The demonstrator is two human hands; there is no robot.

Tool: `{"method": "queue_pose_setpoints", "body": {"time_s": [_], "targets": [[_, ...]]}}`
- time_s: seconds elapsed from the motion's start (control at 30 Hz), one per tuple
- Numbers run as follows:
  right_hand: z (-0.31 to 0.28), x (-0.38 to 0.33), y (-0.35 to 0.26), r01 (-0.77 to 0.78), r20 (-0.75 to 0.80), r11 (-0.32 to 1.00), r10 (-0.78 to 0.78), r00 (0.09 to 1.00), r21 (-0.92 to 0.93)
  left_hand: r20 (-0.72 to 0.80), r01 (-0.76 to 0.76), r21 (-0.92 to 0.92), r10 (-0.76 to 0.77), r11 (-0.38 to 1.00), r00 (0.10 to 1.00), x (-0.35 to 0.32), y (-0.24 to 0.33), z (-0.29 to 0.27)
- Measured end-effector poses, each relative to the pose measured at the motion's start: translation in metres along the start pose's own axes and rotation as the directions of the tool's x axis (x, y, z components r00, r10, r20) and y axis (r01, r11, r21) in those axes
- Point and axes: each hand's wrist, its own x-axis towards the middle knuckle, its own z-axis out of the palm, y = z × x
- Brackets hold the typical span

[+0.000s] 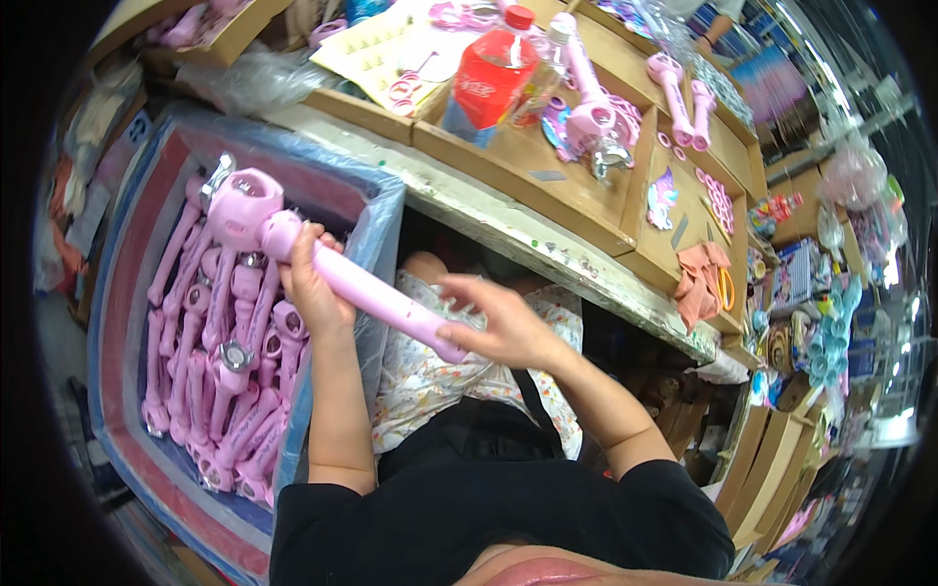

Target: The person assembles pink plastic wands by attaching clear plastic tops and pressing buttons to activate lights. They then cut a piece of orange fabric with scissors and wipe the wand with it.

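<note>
My left hand [311, 278] is closed round the neck of a pink plastic toy wand [381, 298]. The wand slants down to the right from a wide head with a round opening and a silvery piece at its tip. At the handle's lower end is my right hand [498, 322], its thumb against the handle and its fingers curved above. Between that thumb and those fingers shows a pale, clear-looking piece, too indistinct to name. Under the wand's head, a blue-lined bin [376, 210] holds many similar pink wands [230, 322], some with silvery tips.
A worktable edge [547, 249] crosses ahead of me. On it, cardboard trays [586, 210] hold pink parts, a bottle with a red label [489, 83] and another pink wand [591, 107]. An orange cloth [702, 278] and orange-handled scissors [726, 288] lie at the right.
</note>
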Motion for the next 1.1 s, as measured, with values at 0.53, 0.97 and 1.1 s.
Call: {"method": "queue_pose_setpoints", "body": {"time_s": [0.53, 0.97, 1.1], "targets": [[-0.129, 0.173, 0.011, -0.023, -0.703, 0.862, -0.397, 0.590, -0.506, 0.032, 0.034, 0.055, -0.035, 0.998, 0.999, 0.012, -0.006, -0.015], [-0.118, 0.178, 0.011, -0.037, -0.729, 0.908, -0.309, 0.611, -0.417, 0.027, -0.051, 0.340, 0.044, 0.939, 0.999, 0.058, -0.006, -0.045], [-0.119, 0.175, 0.004, -0.135, -0.706, 0.918, -0.186, 0.683, -0.373, 0.068, -0.101, 0.414, 0.080, 0.904, 0.994, 0.081, -0.006, -0.054]]}}
